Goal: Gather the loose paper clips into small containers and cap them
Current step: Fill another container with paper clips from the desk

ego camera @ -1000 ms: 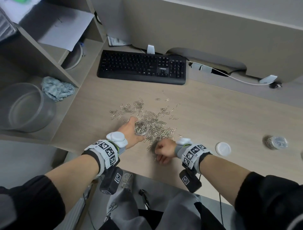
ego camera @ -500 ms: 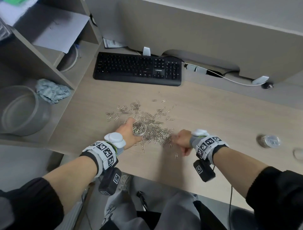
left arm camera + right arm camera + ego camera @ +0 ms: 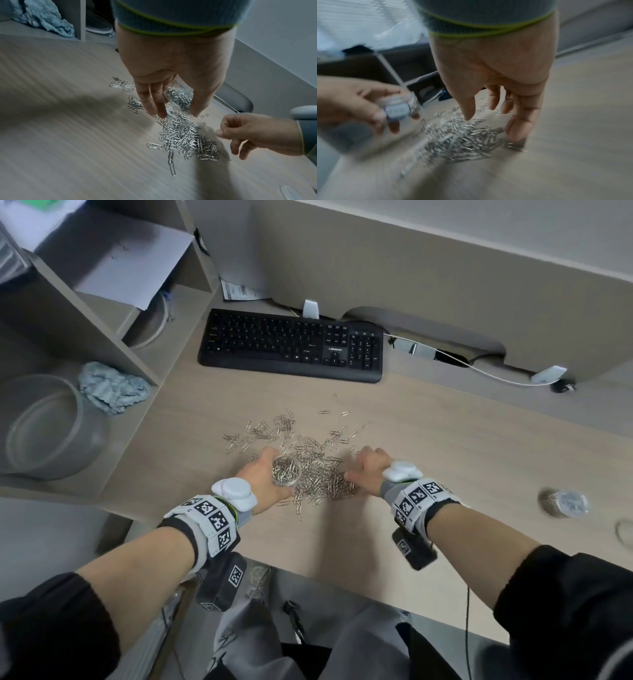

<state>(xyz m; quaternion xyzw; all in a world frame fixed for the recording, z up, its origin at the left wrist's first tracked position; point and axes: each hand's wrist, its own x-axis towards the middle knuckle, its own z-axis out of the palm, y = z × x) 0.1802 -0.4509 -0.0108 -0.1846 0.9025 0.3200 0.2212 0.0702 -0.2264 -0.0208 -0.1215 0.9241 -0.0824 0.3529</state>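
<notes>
- My right wrist view is motion-blurred; my left palm hides most of the container (image 3: 286, 471)
- My left hand (image 3: 263, 474) wraps that small clear round container, nearly full of clips, at the pile's left edge
- My right hand (image 3: 370, 467) is spread, fingertips on thin silver paper clips (image 3: 318, 470)
- They are heaped on the pale wood-grain desk (image 3: 445, 446), near a black keyboard (image 3: 291, 344)

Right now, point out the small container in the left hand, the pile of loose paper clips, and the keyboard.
small container (image 3: 286, 471), head view, its clip-filled open mouth.
pile of loose paper clips (image 3: 325, 484), head view, its dense middle.
keyboard (image 3: 274, 340), head view, main key block.
</notes>
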